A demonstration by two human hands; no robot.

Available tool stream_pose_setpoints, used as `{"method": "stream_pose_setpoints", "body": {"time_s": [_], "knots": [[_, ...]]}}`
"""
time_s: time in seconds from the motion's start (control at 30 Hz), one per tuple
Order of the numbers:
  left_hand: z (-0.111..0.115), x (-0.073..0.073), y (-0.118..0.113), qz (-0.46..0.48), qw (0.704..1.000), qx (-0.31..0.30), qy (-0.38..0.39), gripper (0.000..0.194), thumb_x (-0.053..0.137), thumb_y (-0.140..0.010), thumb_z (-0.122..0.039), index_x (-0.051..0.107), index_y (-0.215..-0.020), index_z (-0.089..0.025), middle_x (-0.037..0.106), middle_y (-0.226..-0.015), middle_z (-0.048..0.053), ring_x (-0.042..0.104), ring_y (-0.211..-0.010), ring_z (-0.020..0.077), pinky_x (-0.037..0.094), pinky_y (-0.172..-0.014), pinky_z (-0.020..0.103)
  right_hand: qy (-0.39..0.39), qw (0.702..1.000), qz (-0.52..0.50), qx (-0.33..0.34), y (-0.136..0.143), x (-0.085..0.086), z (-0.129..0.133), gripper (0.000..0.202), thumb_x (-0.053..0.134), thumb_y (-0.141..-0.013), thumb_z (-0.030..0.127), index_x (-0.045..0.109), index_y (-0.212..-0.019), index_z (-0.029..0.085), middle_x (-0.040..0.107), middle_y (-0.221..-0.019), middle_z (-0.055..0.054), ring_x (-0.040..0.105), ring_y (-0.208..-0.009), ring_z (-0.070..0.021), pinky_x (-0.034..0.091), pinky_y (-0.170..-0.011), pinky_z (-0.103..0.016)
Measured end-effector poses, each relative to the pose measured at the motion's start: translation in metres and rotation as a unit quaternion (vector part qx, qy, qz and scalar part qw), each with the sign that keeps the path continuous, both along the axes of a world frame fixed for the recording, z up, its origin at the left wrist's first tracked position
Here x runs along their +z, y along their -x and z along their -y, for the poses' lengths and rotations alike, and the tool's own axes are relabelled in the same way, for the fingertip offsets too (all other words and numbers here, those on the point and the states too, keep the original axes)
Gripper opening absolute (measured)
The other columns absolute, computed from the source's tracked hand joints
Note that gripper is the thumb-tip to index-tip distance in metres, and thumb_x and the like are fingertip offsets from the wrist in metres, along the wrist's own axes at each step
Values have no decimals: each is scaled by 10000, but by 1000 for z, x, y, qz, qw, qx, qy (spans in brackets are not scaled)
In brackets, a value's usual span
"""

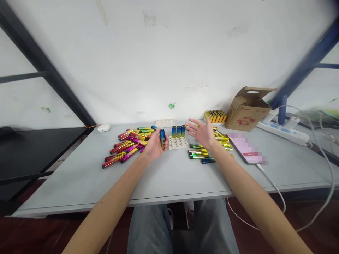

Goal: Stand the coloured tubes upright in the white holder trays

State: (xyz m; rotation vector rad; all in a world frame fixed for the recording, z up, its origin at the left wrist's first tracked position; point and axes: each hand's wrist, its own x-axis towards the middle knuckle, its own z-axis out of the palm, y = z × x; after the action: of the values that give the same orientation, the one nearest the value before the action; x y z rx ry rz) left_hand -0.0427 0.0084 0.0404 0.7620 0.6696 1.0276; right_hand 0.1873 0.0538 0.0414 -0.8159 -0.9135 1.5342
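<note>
- Nearest the camera, two bare forearms (114, 204) reach across a flat, pale grey bench (169, 180), above legs in faded blue denim (144, 229).
- The left hand (155, 146) is curled round a shiny blue-and-gold cylinder (162, 139), which it holds roughly upright above the bench.
- The right hand (202, 134) is spread wide, thumb up, its fingers pointing left; whether the fingertips touch the nearest standing cylinder is hard to make out.
- Between the hands lies a white tray with round holes (178, 142); three upright blue-and-gold cylinders (178, 131) stand side by side at its back.
- Behind it, near the wall, is a second white holed tray (165, 123).
- Left of the left hand is a loose heap of slim metallic tubes in red, gold, magenta and green (124, 146).
- Below and beside the right hand lie more slim tubes in green, yellow and blue (198, 156).
- At the back right, a block of upright yellow cylinders (215, 117) stands just beside an open brown cardboard box (245, 114).
</note>
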Motion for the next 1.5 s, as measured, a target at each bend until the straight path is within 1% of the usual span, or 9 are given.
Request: {"method": "stream_pose_setpoints", "body": {"time_s": [0.1, 0.17, 0.27, 0.33, 0.5, 0.87, 1.07, 1.3, 1.5], "knots": [[2, 2, 1, 1, 1000, -24, 12, 470, 398, -925, -553, 485, -663, -173, 358, -550, -27, 444, -484, 122, 396, -447, 231, -15, 999, -2, 36, -2, 1, 2, 823, 106, -852, 785, 658, -1116, 234, 702, -1137, -112, 586, -1177, -263, 429, -1046, -452], [2, 2, 2, -12, 999, -30, 17, 470, 403, -912, -568, 454, -654, -179, 319, -559, -41, 400, -459, 107, 328, -393, 207, -23, 999, 0, 43, -3, 1, 2, 843, 111, -834, 807, 656, -1130, 237, 700, -1148, -111, 583, -1184, -266, 421, -1056, -452], [0, 0, 3, -29, 999, -29, 13, 449, 410, -900, -549, 432, -646, -180, 289, -571, -51, 322, -435, 80, 230, -356, 177, -33, 998, 39, 26, -3, -1, 1, 816, 150, -833, 812, 673, -1103, 247, 700, -1150, -103, 581, -1183, -273, 403, -1066, -456], [-2, -2, 3, -37, 999, -25, 5, 419, 414, -890, -518, 421, -639, -182, 278, -573, -53, 302, -433, 75, 216, -355, 171, -40, 996, 82, 9, -1, -3, -1, 779, 175, -848, 795, 689, -1069, 254, 703, -1140, -95, 580, -1181, -275, 384, -1075, -461], [-3, -4, 2, -53, 999, -15, -1, 357, 413, -884, -462, 421, -659, -185, 283, -586, -50, 303, -436, 75, 219, -360, 165, -50, 990, 131, -1, 4, -8, -4, 781, 160, -854, 792, 706, -1031, 262, 707, -1101, -85, 594, -1151, -272, 386, -1059, -460], [2, 0, -3, -83, 996, 19, -16, 279, 364, -907, -362, 406, -693, -188, 280, -607, -52, 279, -436, 69, 210, -371, 163, -47, 990, 134, -16, 6, -12, -6, 757, 190, -846, 798, 691, -1034, 262, 689, -1112, -82, 612, -1093, -260, 430, -1002, -434], [0, -3, -2, -71, 997, -3, -22, 292, 367, -911, -394, 409, -705, -191, 282, -616, -52, 285, -447, 75, 224, -373, 160, -58, 989, 138, -12, 5, -15, -8, 733, 236, -835, 802, 693, -1038, 266, 682, -1106, -88, 610, -1074, -270, 455, -951, -431], [-3, -7, 1, -68, 997, -30, -20, 305, 395, -909, -422, 427, -715, -190, 302, -620, -49, 316, -453, 78, 248, -369, 157, -59, 988, 142, -9, 5, -15, -8, 742, 219, -832, 808, 695, -1017, 270, 682, -1084, -80, 618, -1030, -262, 464, -924, -421], [-2, -10, 0, -60, 997, -39, -20, 393, 440, -918, -547, 481, -774, -185, 362, -634, -41, 358, -475, 83, 290, -383, 162, -62, 987, 145, -21, 7, -13, -6, 751, 200, -845, 795, 694, -1030, 260, 684, -1092, -81, 625, -1024, -254, 468, -918, -416]]}}
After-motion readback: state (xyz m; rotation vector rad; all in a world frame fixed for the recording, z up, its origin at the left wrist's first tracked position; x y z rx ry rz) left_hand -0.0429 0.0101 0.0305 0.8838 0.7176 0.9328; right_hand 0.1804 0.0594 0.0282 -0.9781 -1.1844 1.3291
